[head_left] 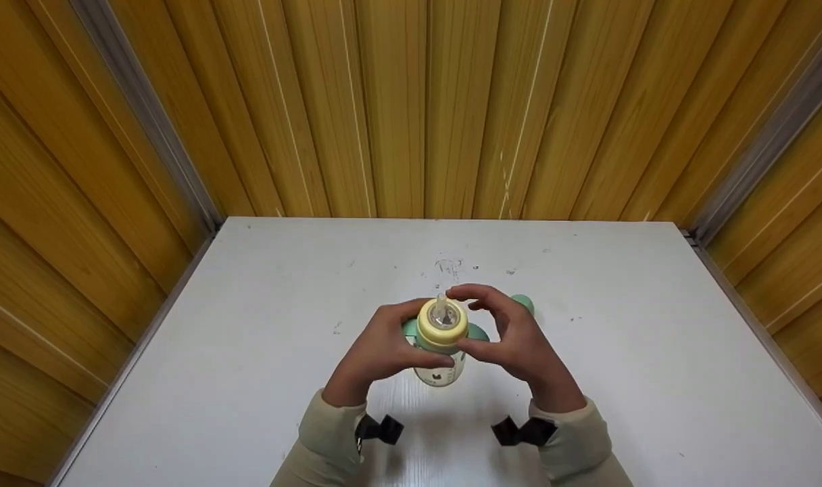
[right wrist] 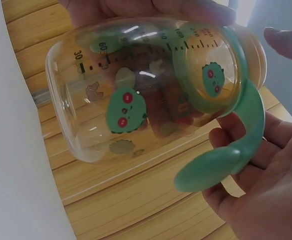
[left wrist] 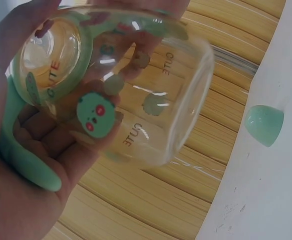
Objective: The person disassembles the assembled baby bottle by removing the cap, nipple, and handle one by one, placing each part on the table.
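Observation:
A clear baby bottle (head_left: pixel 438 377) with green cartoon faces and measuring marks is held over the table, its top tipped toward the head camera. My left hand (head_left: pixel 384 345) grips it below the yellow collar (head_left: pixel 445 337), thumb in front and fingers behind. A clear teat (head_left: pixel 441 310) sticks up from the collar. My right hand (head_left: pixel 512 338) curves loosely about the collar's right side; in the right wrist view its thumb (right wrist: pixel 288 45) stands apart from the collar. Green side handles (right wrist: pixel 211 167) project from the bottle's neck, one lying against the left palm (left wrist: pixel 33 167).
A green domed cap (head_left: pixel 524 302) lies on the white table (head_left: pixel 303 284) behind the right hand, which partly covers it in the head view. Wood-patterned panels (head_left: pixel 391 108) wall the table at the back and both sides. Dark scuff marks (head_left: pixel 448 266) show on the tabletop.

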`<state>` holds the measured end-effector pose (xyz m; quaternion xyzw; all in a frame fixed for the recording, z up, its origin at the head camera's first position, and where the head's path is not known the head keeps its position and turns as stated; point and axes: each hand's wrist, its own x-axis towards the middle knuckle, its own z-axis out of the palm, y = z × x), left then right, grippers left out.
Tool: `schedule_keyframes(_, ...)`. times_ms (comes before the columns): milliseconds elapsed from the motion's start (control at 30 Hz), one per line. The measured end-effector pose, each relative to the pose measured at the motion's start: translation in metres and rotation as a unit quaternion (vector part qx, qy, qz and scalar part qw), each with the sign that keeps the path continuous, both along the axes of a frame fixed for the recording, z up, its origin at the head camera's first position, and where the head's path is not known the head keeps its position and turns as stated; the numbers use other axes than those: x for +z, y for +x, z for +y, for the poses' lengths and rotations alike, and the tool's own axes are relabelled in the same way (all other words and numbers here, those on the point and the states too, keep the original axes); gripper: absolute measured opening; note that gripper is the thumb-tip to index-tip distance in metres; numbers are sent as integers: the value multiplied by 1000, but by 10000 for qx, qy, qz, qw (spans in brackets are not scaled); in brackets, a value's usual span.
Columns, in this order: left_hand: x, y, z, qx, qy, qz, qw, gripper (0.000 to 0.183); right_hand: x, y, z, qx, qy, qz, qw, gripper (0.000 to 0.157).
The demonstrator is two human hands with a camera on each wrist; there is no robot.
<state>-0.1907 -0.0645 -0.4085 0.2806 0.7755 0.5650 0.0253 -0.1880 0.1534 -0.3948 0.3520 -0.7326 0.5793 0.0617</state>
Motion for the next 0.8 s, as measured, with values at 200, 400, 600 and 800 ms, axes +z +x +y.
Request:
schedule_keyframes(200,0,-2,0,217,76,-89,9997,67,0,0,-2,-413,417,-25,9983,59)
schedule_keyframes(400,0,-1,2,394,53,-74,9992,67,0,4,-5,-744,598,9,9954,66)
schedule_keyframes(600,0,0,3,557,-28,91,9984,68,-1,5,-9,-1018,707,72,9923,72)
schedule_keyframes(800,-1,0,4,647,-100,163,9977,68,-3,6,-12,-1165,702,83,9907,72)
